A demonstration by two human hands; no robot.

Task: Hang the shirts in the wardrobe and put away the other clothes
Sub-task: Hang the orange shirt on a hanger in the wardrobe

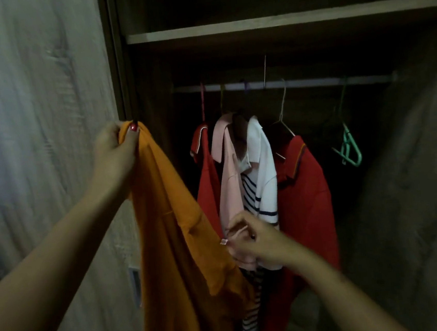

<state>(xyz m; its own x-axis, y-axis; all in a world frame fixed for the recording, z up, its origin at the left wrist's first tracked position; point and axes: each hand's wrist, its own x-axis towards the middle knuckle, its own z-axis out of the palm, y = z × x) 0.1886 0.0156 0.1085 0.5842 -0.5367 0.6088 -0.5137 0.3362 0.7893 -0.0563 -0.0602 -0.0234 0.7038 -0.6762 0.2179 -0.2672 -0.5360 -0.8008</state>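
An orange shirt [176,237] hangs from my left hand [114,149], which pinches its top up beside the wardrobe's left door edge. My right hand [255,239] is lower, at the shirt's right edge, closed on a thin pale pink hanger [235,233] whose tip pokes out to the left. Inside the wardrobe a rail [284,83] carries a red shirt [206,177], a pink shirt [228,175], a white shirt with navy stripes [262,171] and another red shirt [304,188].
Empty green hangers [349,149] dangle at the rail's right end. A shelf [277,21] runs above the rail. The sliding door [44,156] with a recessed handle [135,287] fills the left, and another door panel [417,198] stands at the right.
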